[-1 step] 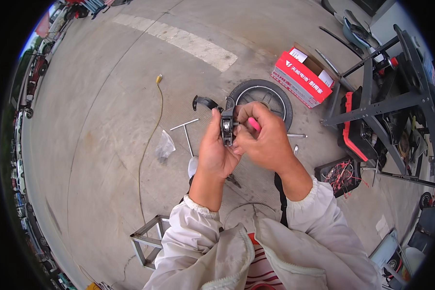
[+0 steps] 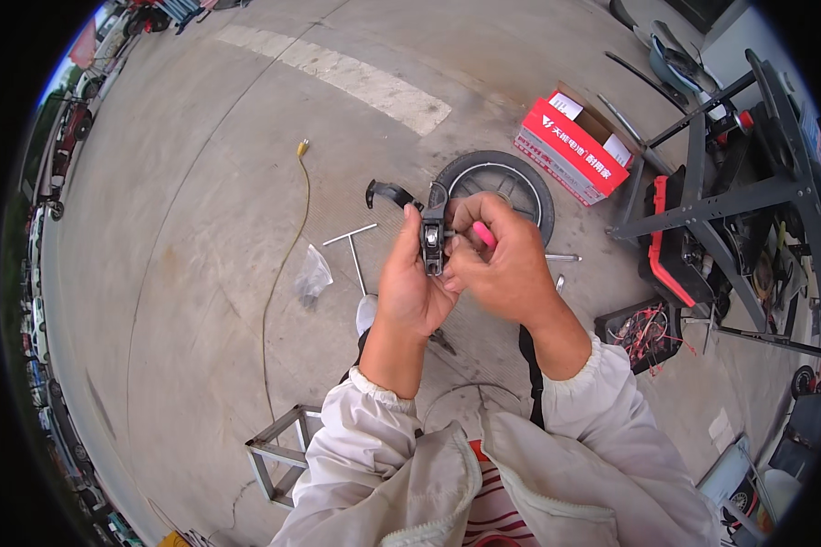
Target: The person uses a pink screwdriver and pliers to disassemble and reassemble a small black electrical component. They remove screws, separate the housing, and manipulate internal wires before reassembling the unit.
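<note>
My left hand [image 2: 409,290] is closed around a black metal part [image 2: 432,239], thumb along its side. The part has a silver piece in its middle, and a curved black arm [image 2: 390,192] reaches out from its upper left. Close against its right side, my right hand [image 2: 500,260] pinches a small tool with a pink handle [image 2: 484,234]. A thin shaft points from those fingers toward the black part; its tip is too small to make out.
A spoked-rim wheel [image 2: 533,187] lies beyond my hands, near a red box [image 2: 570,150]. On the floor are a T-handle wrench [image 2: 356,260], a clear plastic bag [image 2: 313,277] and a yellow cable [image 2: 306,187]. A dark metal rack [image 2: 739,202] stands right, beside a bin of wires [image 2: 643,333].
</note>
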A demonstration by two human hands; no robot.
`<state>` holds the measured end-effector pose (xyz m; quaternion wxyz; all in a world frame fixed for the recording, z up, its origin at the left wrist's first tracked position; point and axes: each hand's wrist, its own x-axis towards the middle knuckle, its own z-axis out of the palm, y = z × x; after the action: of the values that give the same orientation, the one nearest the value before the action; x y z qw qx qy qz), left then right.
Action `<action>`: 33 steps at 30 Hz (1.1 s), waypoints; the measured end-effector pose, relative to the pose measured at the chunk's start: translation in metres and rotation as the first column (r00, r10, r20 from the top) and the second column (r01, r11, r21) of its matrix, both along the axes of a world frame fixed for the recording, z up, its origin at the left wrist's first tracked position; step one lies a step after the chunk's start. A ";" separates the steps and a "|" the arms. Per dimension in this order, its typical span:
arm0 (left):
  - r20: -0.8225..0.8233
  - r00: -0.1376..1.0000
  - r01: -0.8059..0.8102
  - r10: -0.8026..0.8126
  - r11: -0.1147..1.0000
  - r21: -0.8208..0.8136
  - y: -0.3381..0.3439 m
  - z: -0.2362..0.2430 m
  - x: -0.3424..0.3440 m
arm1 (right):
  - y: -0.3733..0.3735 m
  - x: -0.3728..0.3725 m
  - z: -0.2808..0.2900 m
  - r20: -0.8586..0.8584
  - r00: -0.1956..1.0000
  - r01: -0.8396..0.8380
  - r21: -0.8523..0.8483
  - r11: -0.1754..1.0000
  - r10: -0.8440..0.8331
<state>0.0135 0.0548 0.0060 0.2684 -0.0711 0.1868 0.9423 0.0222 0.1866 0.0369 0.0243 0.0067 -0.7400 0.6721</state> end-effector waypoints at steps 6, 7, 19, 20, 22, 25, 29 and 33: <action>0.008 1.000 -0.015 0.015 0.999 0.040 -0.002 0.001 -0.001 | -0.005 0.000 -0.003 0.055 0.998 -0.017 -0.064 0.998 0.021; -0.002 1.000 -0.015 0.015 0.999 0.052 -0.003 0.001 0.000 | -0.005 0.000 -0.002 0.036 0.999 -0.023 -0.044 0.999 0.025; 0.052 0.997 -0.071 0.064 0.987 0.142 -0.010 0.009 -0.001 | -0.008 0.001 -0.006 0.005 0.999 0.037 -0.077 0.996 -0.037; 0.028 0.998 -0.067 0.063 0.978 0.199 -0.013 0.005 -0.002 | -0.007 0.001 -0.003 -0.018 0.998 0.052 -0.034 0.998 -0.052; -0.023 0.998 -0.056 0.067 0.949 0.310 -0.018 -0.002 -0.005 | -0.007 0.001 0.005 -0.065 0.995 0.083 0.051 0.995 -0.080; 0.179 0.960 -0.240 0.216 0.962 0.129 -0.011 0.006 -0.005 | -0.006 0.001 0.004 -0.077 0.997 0.001 -0.039 0.999 -0.004; 0.221 0.942 -0.276 0.254 0.958 0.074 -0.008 0.011 -0.005 | -0.010 -0.001 0.001 -0.228 0.971 -0.027 0.169 0.985 0.066; 0.126 0.966 -0.233 0.225 0.971 0.050 -0.011 -0.004 -0.003 | -0.018 -0.001 0.010 -0.303 0.953 0.066 0.226 0.972 0.005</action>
<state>0.0106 0.0434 0.0016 0.1708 -0.1398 0.1304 0.9666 0.0217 0.1691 0.0467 0.1464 0.1004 -0.8014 0.5712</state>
